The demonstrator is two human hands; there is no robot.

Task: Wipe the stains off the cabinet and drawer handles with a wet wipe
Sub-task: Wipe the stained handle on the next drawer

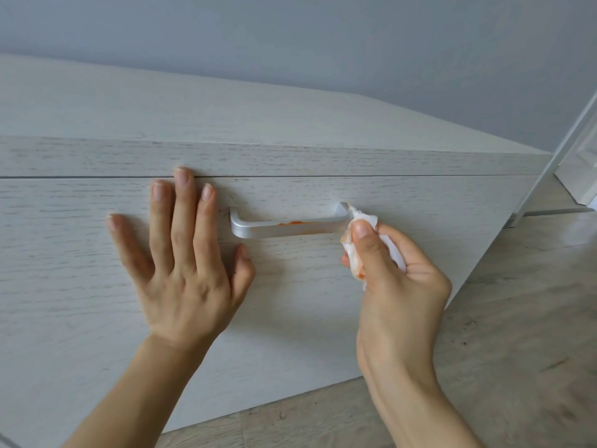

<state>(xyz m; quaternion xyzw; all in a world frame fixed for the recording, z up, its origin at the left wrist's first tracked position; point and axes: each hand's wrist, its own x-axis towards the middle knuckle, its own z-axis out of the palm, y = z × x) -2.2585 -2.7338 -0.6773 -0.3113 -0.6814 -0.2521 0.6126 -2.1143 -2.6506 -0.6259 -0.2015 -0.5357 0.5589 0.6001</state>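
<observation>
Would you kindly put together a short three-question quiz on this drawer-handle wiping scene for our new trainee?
1. True or false: the left hand lies flat on the drawer front, fingers spread.
2. Which hand holds the wet wipe?
A. left hand
B. right hand
C. neither
3. Fill in: the stain left on the handle is ____ in colour.

Key:
1. True; it rests just left of the handle.
2. B; the wipe is bunched at the handle's right end and already smeared orange.
3. Orange; it sits near the middle of the bar's top edge.
</observation>
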